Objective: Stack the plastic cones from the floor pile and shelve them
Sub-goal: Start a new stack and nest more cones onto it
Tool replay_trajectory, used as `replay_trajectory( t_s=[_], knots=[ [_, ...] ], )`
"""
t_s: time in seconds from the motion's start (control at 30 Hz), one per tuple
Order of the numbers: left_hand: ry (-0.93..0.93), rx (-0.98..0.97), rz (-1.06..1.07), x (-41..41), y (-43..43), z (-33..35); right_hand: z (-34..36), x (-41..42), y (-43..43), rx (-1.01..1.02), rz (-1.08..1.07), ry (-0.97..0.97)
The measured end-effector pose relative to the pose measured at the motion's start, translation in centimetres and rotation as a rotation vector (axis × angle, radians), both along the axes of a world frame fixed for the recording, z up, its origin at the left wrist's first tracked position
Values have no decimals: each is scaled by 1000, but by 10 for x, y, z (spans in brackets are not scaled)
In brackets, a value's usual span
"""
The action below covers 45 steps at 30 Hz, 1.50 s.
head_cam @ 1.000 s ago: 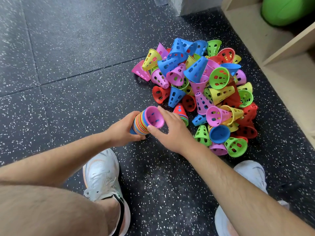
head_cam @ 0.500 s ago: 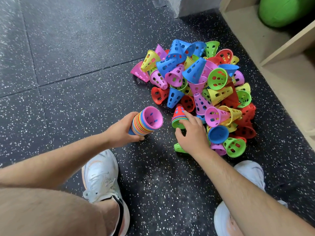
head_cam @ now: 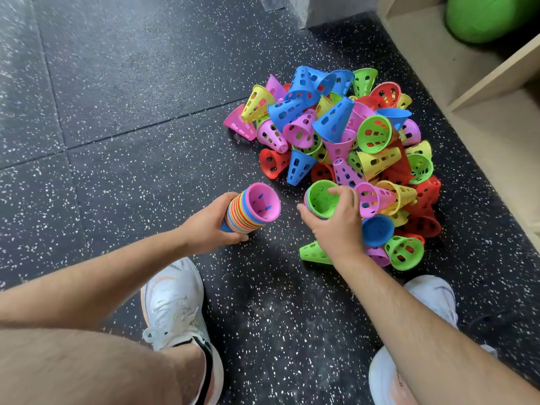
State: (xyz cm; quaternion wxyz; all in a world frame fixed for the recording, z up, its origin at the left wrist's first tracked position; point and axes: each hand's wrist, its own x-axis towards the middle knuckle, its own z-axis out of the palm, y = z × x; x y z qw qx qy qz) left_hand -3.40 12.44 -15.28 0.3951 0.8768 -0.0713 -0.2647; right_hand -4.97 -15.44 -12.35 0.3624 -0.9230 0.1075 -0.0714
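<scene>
– Gripping anything, the left hand point(head_cam: 210, 226)?
– Yes. Its fingers and thumb wrap round a tall stack point(head_cam: 251, 213) of nested cones, held tilted low over the floor point(head_cam: 117, 147). A pink cone's wide mouth faces up and to the right. Whether the stack's lower end touches the floor, I cannot tell.
– And the right hand point(head_cam: 336, 226)?
– It clutches a shorter stack point(head_cam: 318, 200) at the near edge of the pile point(head_cam: 347, 135), thumb on one side of the rim, fingers curled over the other. The innermost cone there is green, its mouth open toward the camera.
– Do the two stacks meet?
– No. They are near each other, with bare floor between.
– Where are the loose cones?
– Heaped on the dark speckled floor, beyond and right of the right hand: blue, pink, yellow, green and red, all perforated, lying every way. One green cone point(head_cam: 314, 253) lies on its side under the right wrist.
– The shelving?
– A pale wooden shelf unit point(head_cam: 420, 48) stands right of the pile, with a green ball point(head_cam: 491, 19) in its far compartment.
– Anything else?
– Two white shoes point(head_cam: 172, 305), one below each forearm.
</scene>
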Motion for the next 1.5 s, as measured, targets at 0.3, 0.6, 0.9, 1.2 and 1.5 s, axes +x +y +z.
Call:
replay_trajectory(
  t_s=[0.3, 0.6, 0.9, 1.2, 1.5],
  knots=[
    [-24, 10, -25, 3, 0, -3, 41, 22, 25, 196, 75, -157],
    [-16, -16, -40, 5, 1, -3, 32, 7, 46, 136, 348, 55],
    [-71, 19, -135, 7, -2, -4, 21, -7, 24, -48, 580, 223],
    [-108, 89, -211, 11, -9, 3, -7, -42, -43, -447, 686, 165],
    [-111, 89, -236, 9, -10, 3, -41, -54, -52, -759, 673, 99]
  ],
)
